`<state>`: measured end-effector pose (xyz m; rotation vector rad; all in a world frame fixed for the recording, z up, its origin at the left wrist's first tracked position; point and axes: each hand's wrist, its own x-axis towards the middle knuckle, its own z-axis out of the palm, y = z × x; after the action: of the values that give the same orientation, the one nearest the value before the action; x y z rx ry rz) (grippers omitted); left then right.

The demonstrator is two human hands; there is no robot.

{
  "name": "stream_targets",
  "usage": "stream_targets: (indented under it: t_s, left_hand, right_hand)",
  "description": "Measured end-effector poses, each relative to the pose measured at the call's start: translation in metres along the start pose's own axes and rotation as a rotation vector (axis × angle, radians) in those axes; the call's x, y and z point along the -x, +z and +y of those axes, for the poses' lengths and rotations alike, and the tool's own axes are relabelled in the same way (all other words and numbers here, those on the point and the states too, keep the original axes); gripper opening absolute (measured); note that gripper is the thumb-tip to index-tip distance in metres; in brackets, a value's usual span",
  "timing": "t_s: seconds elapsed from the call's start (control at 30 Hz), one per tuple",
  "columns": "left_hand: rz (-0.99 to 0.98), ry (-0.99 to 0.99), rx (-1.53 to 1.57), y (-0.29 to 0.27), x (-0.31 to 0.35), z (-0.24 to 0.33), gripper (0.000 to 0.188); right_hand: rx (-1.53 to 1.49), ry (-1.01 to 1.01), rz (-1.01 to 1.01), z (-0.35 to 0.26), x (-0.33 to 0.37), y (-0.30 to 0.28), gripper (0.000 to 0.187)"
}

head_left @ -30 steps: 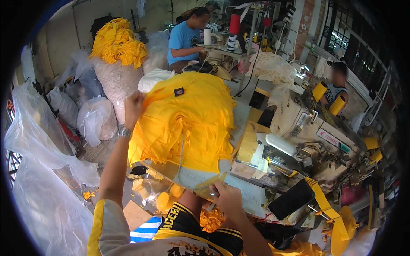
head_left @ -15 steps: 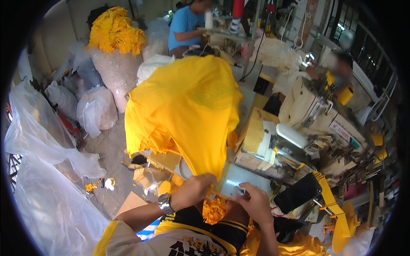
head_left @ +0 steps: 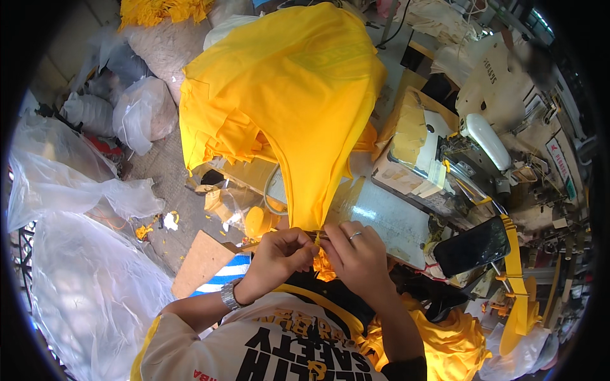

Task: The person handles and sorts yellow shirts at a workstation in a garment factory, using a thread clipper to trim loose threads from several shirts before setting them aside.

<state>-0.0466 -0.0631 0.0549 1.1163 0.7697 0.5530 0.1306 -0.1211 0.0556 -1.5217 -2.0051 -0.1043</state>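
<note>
A large piece of yellow fabric (head_left: 298,114) lies spread over the worktable (head_left: 381,213), its near end narrowing toward me. My left hand (head_left: 283,254), with a metal watch at the wrist, is closed on that near end, fingers and thumb pinched. Close beside it, my right hand (head_left: 359,257), with a ring on one finger, also pinches the fabric's edge. A short twisted yellow bit hangs between the fingertips. Something thin and dark shows at the pinch, too small to name. More yellow fabric (head_left: 438,340) lies by my right forearm.
To the right stands a sewing machine (head_left: 508,82), with a black phone (head_left: 473,246) mounted in front of it. Clear plastic sheeting (head_left: 89,298) and stuffed bags (head_left: 145,114) lie at the left. A brown board (head_left: 203,263) sits near my left arm.
My right hand has moved left to the fabric's end and closed on it beside my left hand, which has lowered slightly. The view has tipped downward.
</note>
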Motion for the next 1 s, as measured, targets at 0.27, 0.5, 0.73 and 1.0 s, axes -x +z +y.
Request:
stream_targets:
  t_s: [0.27,0.5,0.73,1.0]
  left_hand:
    - [0.003,0.796,-0.755,-0.006,-0.015,0.007,0.015]
    - [-0.119,0.81,-0.652,-0.049,-0.064,0.027,0.02]
    - [-0.059,1.146,-0.22,-0.072,0.018,0.132,0.03]
    - [0.619,1.229,0.028,-0.162,0.059,0.127,0.043]
  right_hand:
    - [-0.218,0.13,0.132,0.005,-0.005,0.0,0.012]
    - [-0.593,0.468,0.238,0.02,-0.02,-0.02,0.042]
    - [-1.837,1.0,0.352,0.032,-0.112,0.057,0.039]
    - [-1.932,0.83,0.459,0.058,-0.12,0.05,0.013]
